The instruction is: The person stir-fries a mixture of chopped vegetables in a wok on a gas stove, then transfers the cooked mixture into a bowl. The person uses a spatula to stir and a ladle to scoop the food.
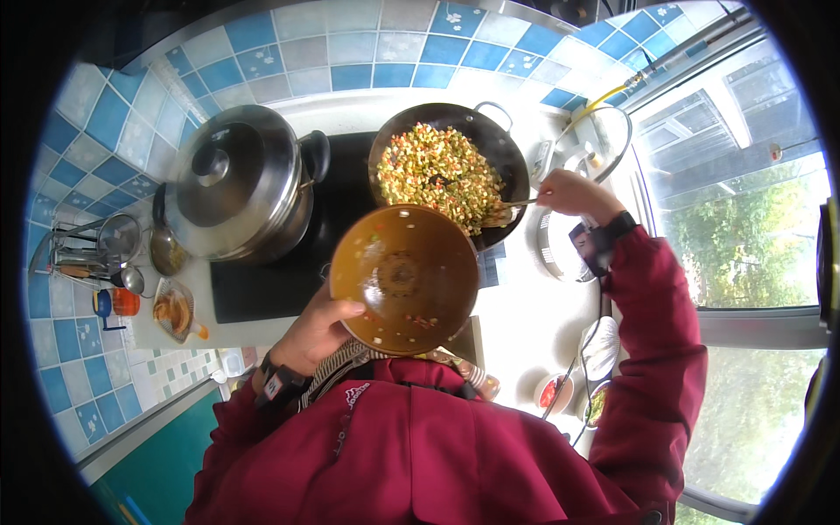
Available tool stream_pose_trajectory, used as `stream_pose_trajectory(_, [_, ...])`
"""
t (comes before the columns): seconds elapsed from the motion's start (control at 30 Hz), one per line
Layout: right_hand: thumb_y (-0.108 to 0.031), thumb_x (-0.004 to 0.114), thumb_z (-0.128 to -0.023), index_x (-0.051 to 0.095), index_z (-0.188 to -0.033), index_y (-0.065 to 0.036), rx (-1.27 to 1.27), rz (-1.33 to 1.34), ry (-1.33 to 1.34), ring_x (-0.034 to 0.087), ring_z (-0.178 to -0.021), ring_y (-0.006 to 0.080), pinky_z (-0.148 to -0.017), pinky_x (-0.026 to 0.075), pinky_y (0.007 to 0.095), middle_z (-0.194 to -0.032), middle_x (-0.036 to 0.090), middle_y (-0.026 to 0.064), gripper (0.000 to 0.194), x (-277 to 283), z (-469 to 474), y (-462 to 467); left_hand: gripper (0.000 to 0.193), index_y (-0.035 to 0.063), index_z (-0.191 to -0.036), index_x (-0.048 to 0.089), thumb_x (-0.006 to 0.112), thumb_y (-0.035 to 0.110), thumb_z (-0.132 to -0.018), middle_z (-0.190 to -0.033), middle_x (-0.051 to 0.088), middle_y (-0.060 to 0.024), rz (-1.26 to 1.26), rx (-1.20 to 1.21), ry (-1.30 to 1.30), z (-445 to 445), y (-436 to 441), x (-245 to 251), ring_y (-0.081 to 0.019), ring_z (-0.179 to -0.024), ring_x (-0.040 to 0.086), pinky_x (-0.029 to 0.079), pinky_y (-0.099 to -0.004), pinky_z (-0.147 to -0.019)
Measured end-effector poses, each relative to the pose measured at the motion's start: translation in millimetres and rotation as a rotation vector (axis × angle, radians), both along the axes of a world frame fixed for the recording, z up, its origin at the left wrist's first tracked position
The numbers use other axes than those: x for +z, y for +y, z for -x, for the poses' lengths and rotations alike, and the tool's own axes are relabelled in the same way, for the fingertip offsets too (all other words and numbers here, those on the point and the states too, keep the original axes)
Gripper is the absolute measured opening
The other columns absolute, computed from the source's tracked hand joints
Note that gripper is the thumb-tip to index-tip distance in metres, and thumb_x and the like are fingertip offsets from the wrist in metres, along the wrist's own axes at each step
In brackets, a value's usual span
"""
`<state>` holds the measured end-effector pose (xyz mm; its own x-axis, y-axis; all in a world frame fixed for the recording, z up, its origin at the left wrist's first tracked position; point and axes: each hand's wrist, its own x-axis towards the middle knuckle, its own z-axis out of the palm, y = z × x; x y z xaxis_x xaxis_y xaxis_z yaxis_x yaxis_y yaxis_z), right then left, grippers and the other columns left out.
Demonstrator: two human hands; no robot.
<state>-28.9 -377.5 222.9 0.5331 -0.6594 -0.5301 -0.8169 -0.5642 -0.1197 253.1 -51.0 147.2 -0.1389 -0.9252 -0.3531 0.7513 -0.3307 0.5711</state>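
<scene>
My left hand [321, 328] grips the near-left rim of a brown bowl [400, 275], its thumb over the edge. A few diced bits cling to the bowl's inner wall. The bowl is tilted so that its inside faces me, and it overlaps the near edge of a dark wok [505, 151]. Diced food [440, 170] in green, pale and red fills much of the wok. My right hand [571, 193] holds the handle of a spatula [502, 215], whose head rests in the food at the wok's right side.
A large lidded steel pot [233, 184] stands left on the black cooktop [262, 295]. Farther left are a utensil rack [79, 246] and a basket-like dish [174, 308]. On the right lie a glass lid [610, 131], a white colander [554, 243] and a small bowl [554, 394] with red pieces.
</scene>
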Motion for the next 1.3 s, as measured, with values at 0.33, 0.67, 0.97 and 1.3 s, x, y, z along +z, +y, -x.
stream_pose_trajectory(0.33, [-0.029,0.06,-0.089,0.074,-0.099,-0.009,-0.054,0.276,-0.052,0.068,-0.077,0.0346,-0.071,0.053,0.0424,-0.084,0.071,0.0147,0.026,-2.2,9.2,-4.7,0.064,0.0012,-0.143,0.038,0.059,0.017,-0.085,-0.135,0.052,-0.0151,-0.124,0.203,-0.027,-63.2,34.3,-16.1,-0.0278,-0.124,0.053,0.045,-0.0422,-0.103])
stream_pose_trajectory(0.67, [-0.029,0.06,-0.09,0.072,-0.101,-0.013,-0.091,0.109,-0.224,0.067,-0.091,0.0335,-0.079,0.052,0.0422,-0.094,0.071,0.0141,0.023,-76.9,-24.4,-51.2,0.059,0.0011,-0.144,0.037,0.056,0.013,-0.089,-0.139,0.049,-0.0152,-0.135,0.336,0.061,-45.7,32.9,-20.1,-0.029,-0.127,0.051,0.044,-0.0453,-0.105])
stream_pose_trajectory(0.97, [-0.024,0.055,-0.095,0.071,-0.103,-0.014,0.103,0.284,-0.021,0.067,-0.088,0.0331,-0.077,0.052,0.0432,-0.093,0.07,0.0122,0.021,-14.1,19.3,-27.2,0.057,0.0005,-0.144,0.037,0.054,0.014,-0.091,-0.141,0.049,-0.0156,-0.124,0.408,0.03,-33.0,27.6,-24.3,-0.0298,-0.129,0.049,0.042,-0.046,-0.107])
stream_pose_trajectory(1.3, [-0.014,0.058,-0.091,0.069,-0.099,0.0,-0.203,-0.179,-0.535,0.057,-0.061,0.014,-0.058,0.045,0.0306,-0.067,0.061,0.0058,0.019,-144.8,-28.2,8.2,0.054,0.0003,-0.141,0.041,0.056,0.014,-0.091,-0.139,0.051,-0.0136,-0.074,0.402,-0.016,-26.8,-0.5,-16.9,-0.027,-0.127,0.051,0.042,-0.044,-0.106])
